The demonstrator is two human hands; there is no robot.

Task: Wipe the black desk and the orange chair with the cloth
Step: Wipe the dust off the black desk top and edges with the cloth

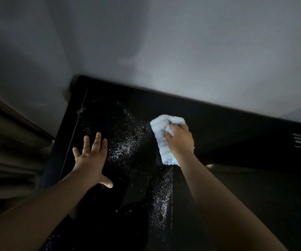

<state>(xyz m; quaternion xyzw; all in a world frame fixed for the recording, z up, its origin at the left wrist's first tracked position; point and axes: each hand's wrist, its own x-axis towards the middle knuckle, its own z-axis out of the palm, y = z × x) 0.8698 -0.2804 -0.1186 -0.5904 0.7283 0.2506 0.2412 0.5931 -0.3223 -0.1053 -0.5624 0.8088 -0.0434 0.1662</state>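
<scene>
The black desk fills the lower middle of the view, its top dusted with white specks in the centre and in a streak toward me. My right hand grips a bunched light blue and white cloth against the desk top, right of the specks. My left hand lies flat on the desk with fingers spread, left of the specks. The orange chair is not in view.
A grey wall runs along the desk's far edge. At the left hang folds of a curtain. A small dark label with pale text sits on the desk's right part. The scene is dim.
</scene>
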